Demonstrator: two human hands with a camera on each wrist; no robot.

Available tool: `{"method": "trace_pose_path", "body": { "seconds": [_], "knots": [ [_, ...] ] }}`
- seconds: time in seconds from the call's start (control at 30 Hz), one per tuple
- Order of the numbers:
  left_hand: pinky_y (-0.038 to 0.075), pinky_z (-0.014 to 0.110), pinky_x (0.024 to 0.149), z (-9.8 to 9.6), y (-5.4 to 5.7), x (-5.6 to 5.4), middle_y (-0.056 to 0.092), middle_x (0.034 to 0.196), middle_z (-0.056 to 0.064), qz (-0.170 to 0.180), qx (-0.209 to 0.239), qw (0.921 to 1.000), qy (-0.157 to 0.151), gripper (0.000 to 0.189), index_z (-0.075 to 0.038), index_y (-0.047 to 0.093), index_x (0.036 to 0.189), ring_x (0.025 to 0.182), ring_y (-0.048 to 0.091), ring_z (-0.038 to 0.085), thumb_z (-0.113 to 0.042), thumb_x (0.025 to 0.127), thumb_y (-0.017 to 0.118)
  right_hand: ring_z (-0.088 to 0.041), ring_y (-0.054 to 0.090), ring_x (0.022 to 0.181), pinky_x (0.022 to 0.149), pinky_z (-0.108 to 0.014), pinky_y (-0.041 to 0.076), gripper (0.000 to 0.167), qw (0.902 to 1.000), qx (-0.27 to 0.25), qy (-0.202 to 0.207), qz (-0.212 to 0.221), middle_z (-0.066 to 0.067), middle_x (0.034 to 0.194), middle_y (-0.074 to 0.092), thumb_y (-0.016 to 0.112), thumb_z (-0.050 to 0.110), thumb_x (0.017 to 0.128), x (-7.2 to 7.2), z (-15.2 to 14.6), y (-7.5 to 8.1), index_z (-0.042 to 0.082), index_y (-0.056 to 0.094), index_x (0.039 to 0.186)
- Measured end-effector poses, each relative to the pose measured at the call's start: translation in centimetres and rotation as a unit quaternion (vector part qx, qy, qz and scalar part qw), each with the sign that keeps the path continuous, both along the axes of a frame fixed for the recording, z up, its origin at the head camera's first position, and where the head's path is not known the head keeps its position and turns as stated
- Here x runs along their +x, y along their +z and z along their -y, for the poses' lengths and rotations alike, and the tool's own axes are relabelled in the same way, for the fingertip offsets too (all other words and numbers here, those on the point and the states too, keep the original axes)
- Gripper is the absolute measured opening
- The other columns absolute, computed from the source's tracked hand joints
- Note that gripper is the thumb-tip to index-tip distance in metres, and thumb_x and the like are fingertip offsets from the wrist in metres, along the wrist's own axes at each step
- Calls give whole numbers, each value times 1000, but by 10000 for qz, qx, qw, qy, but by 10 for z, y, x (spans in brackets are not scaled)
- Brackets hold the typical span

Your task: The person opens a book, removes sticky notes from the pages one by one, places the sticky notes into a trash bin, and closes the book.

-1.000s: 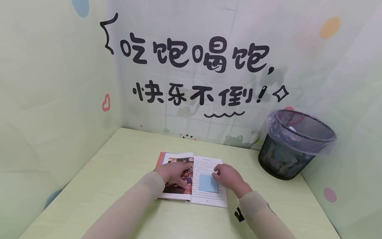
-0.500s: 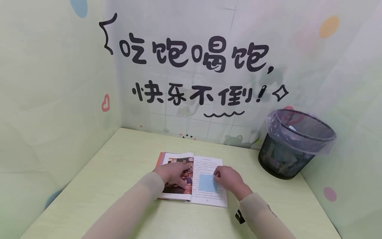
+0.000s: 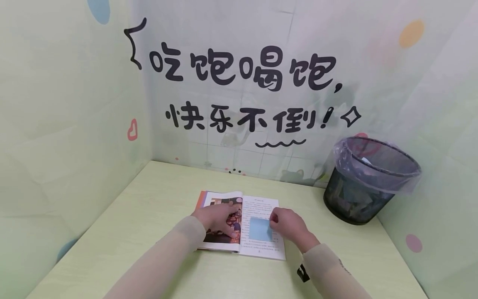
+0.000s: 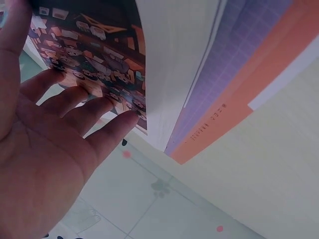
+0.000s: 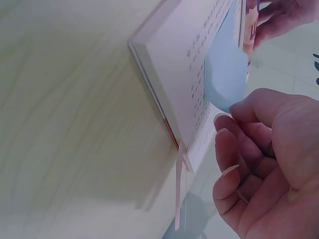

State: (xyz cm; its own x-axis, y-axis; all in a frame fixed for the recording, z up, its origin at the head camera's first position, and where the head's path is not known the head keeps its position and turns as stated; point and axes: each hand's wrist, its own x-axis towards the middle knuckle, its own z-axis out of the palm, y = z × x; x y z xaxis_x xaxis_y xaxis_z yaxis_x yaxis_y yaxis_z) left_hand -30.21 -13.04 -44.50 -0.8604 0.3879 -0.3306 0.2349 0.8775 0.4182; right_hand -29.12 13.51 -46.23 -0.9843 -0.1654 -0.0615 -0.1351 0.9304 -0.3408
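Note:
An open book (image 3: 261,205) lies on the table, with a dark colour picture on its left page and printed text on the right. My left hand (image 3: 217,219) rests on the picture page, its fingers spread; in the left wrist view the fingertips touch the illustration (image 4: 94,64). Over the text page is a square light-blue sticky note (image 3: 260,229). My right hand (image 3: 289,226) pinches the note's right edge between thumb and forefinger, and the other fingers curl in beneath, as the right wrist view shows. There the note (image 5: 225,64) bends up slightly toward the thumb.
A black mesh bin (image 3: 358,195) with a clear plastic liner stands at the back right of the table (image 3: 157,199). Printed walls enclose the table at the back and both sides. A pale ribbon (image 5: 178,194) hangs from the book's edge.
My right hand has shifted slightly right and down and now pinches the note's edge. The left hand and the book have stayed in place.

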Motion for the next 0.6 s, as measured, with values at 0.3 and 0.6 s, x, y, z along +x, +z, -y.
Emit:
{"method": "trace_pose_path", "body": {
  "seconds": [0.3,0.6],
  "knots": [
    [38,56,132,0,-1,-1,31,182,7,-43,-4,10000,-46,102,-29,40,172,164,39,37,-49,87,91,-17,59,80,73,-32,51,9,9999,-51,86,-58,1,85,65,76,16,100,3,-7,8,16,69,94],
    [39,57,131,-1,1,2,31,182,8,-90,-80,9999,-53,99,-29,40,172,164,40,38,-49,88,90,-17,59,78,69,-31,50,9,9996,-185,74,-210,1,85,66,75,17,100,-1,-12,26,15,68,94]
  ]
}}
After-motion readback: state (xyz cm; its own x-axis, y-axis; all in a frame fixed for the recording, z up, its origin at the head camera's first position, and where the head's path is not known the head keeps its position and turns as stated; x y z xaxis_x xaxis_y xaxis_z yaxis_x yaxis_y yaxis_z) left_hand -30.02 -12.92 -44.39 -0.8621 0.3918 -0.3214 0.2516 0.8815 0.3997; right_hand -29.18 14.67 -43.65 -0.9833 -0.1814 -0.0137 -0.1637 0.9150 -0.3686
